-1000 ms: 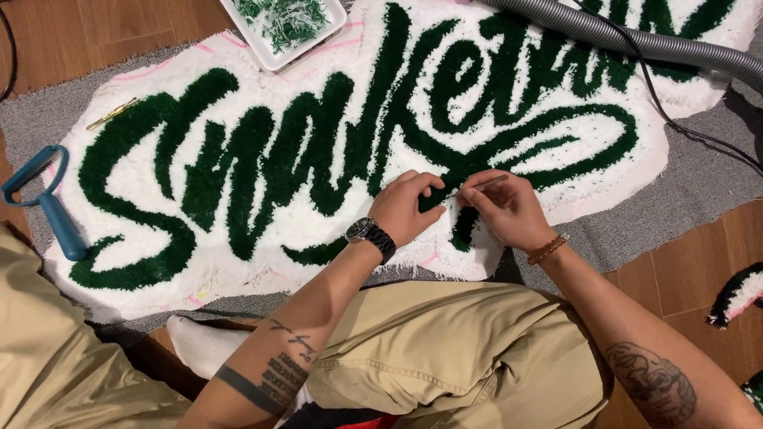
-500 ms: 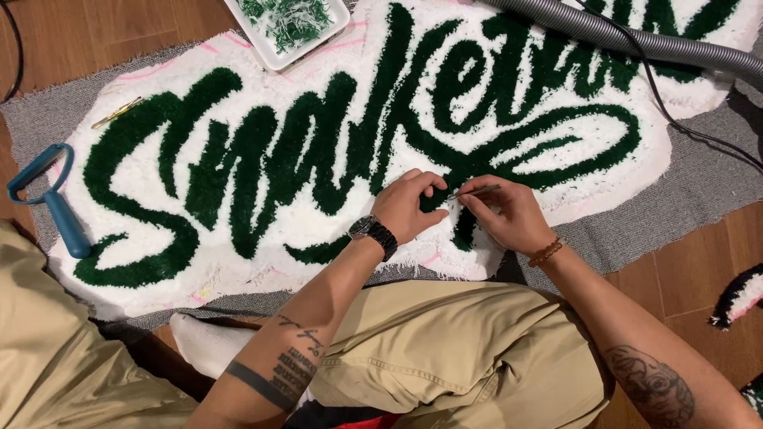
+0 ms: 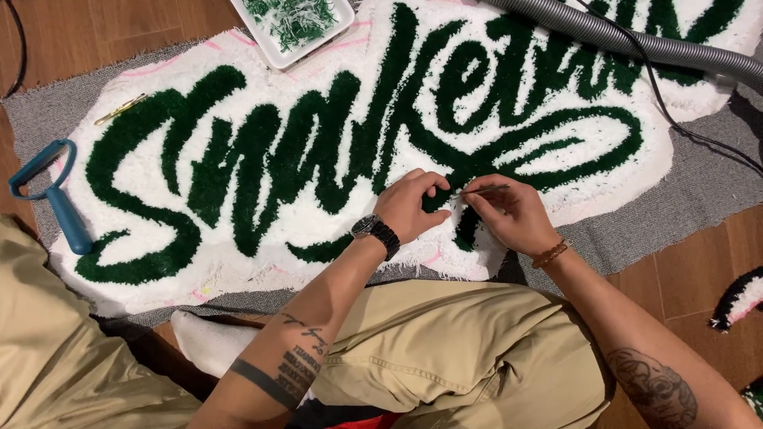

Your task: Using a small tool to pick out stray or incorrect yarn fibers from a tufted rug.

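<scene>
Both hands sit close together on the near edge of the rug (image 3: 238, 238), the left hand (image 3: 409, 208) and right hand (image 3: 509, 213) almost touching, so nothing passes between them. To the left, the rug's pile lies open as far as the blue tool (image 3: 56, 202) at its edge. Beyond the hands, a grey hose (image 3: 628, 36) and black cable (image 3: 675, 119) cross the far right, and a white tray (image 3: 274, 52) of yarn scraps blocks the far middle. The person's bent knee (image 3: 445, 349) closes the near side.
</scene>
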